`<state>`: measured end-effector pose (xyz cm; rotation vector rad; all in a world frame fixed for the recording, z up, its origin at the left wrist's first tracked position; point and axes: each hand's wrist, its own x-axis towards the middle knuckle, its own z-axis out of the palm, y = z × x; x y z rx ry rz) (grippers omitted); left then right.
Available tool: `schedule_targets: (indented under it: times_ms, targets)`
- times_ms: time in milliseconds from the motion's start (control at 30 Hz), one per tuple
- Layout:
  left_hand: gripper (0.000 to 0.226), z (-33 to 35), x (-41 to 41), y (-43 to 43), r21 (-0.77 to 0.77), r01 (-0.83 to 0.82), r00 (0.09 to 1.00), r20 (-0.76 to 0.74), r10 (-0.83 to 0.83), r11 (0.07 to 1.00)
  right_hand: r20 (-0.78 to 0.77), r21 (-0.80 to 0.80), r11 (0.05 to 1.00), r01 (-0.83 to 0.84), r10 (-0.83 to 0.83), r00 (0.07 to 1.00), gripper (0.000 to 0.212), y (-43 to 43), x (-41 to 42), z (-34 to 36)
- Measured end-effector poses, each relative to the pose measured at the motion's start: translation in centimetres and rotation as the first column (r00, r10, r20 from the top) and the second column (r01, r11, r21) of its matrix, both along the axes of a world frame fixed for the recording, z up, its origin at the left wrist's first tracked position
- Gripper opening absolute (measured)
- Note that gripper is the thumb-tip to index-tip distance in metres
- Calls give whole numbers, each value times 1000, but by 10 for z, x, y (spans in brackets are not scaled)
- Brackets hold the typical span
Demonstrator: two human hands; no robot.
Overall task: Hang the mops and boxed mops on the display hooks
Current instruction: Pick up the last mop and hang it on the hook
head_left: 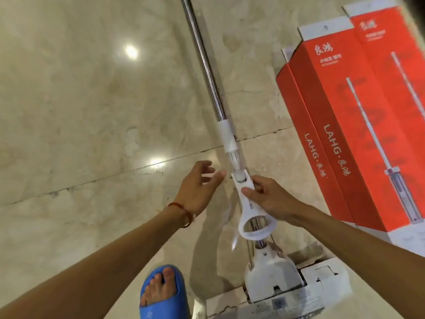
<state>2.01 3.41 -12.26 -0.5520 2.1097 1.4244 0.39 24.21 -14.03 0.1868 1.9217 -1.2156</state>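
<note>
**Mop held by its pull handle, boxed stock beside it**

I saw the right hand (269, 196) curled round the white pull handle (249, 206) of the mop (207, 72), thumb across the front of it. The left hand (197, 187) was spread with loose fingers just beside the fork of that handle, and I could not tell whether a fingertip touched it. The mop slanted over the marble floor (80, 111), its steel pole running out past the top edge and its white head (269, 279) sitting in a torn cardboard pack (322, 279) near a blue slipper (161, 293). Red boxed mops (345, 134) lay stacked on the floor to the right. A red string bracelet (184, 212) circled the left wrist.
</note>
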Motion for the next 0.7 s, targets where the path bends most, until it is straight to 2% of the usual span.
schedule_targets:
  times_ms: [133, 233, 367, 467, 533, 633, 700]
  targets:
    - [68, 24, -46, 26, 189, -202, 978, -3, 207, 961, 74, -57, 997, -43, 47, 996, 19, 7, -2, 22]
    - [52, 36, -61, 44, 171, -270, 952, -97, 289, 948, 100, -74, 994, -82, 89, 991, 26, 8, -3, 35]
    - [25, 52, -59, 49, 128, -313, 943, -78, 324, 941, 123, -40, 993, -109, 113, 986, 22, 7, 2, 59]
    - [21, 82, -51, 52, 98, -245, 963, -86, 253, 965, 34, 104, 987, -125, 122, 992, 30, 11, 13, 89]
    - [21, 106, -42, 57, 92, -196, 972, -117, 206, 976, -101, 147, 989, -17, 32, 994, 39, 14, 12, 123]
    - [23, 138, -27, 69, 102, -108, 982, -147, 122, 989, -349, 56, 990, 133, -105, 931, 40, 16, -8, 183]
    - [22, 159, -19, 78, 133, -71, 987, -133, 89, 989, -389, -44, 988, 149, -154, 908, 43, 11, -28, 225]
